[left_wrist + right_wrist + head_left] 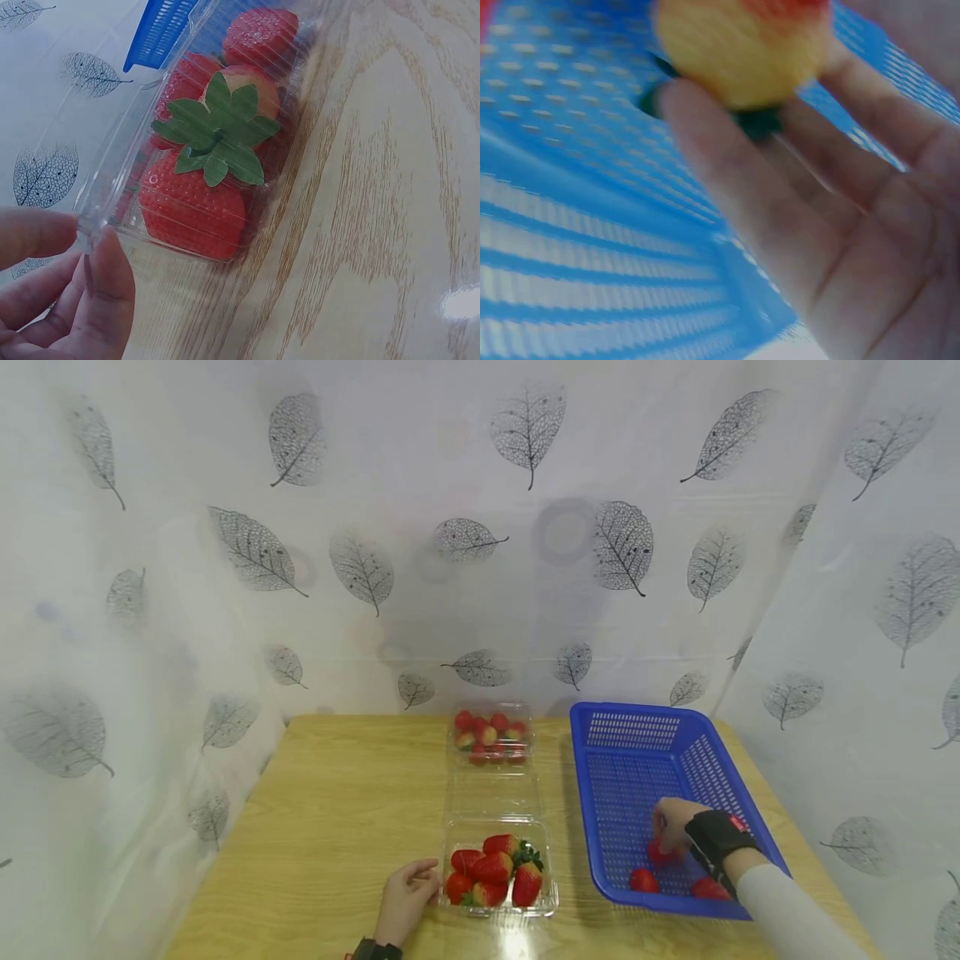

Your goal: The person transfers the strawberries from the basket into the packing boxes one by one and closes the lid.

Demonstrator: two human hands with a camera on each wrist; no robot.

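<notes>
My left hand (408,893) pinches the near left corner of a clear plastic box (553,893) between thumb and forefinger. Several red strawberries (193,206) lie in that box, some with green leaf caps. Inside a blue plastic basket (630,777), my right hand (673,820) has its fingers round a strawberry (742,60), yellowish at the leafy end and red beyond. In the right wrist view this fruit is blurred and cut off by the top edge. Nearby on the basket floor are another strawberry (643,881) and a red one (708,888) partly behind my wrist.
Behind the near box, its clear lid (495,795) appears to lie folded back. Farther back stands another clear box (528,718) filled with strawberries. The basket's raised sides surround my right hand. A leaf-printed white curtain (420,635) borders the wooden table (330,810).
</notes>
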